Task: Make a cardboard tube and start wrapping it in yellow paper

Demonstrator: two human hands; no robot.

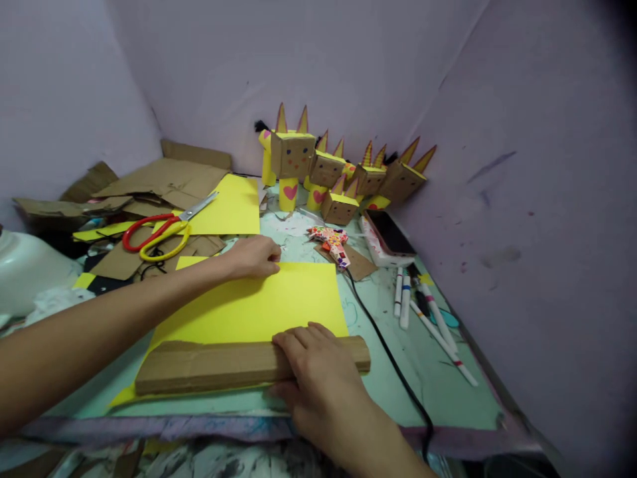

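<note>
Head view: right hand (318,378) pressed flat, fingers spread, on cardboard strip (249,365) lower centre, atop yellow paper sheet (259,302). Left hand (253,257) loosely curled, pinning sheet's far edge. Probably light, stiff strip; thin, slippery, easily creased sheet; best gripped by strip's ends.

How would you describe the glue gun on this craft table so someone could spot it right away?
Start at the row of yellow cardboard box figures in the far corner. Just in front of them, beyond the yellow paper sheet, lies the glue gun. Unlike the plain white markers to its right, it has a colourful patterned body and trails a black cord.
</note>
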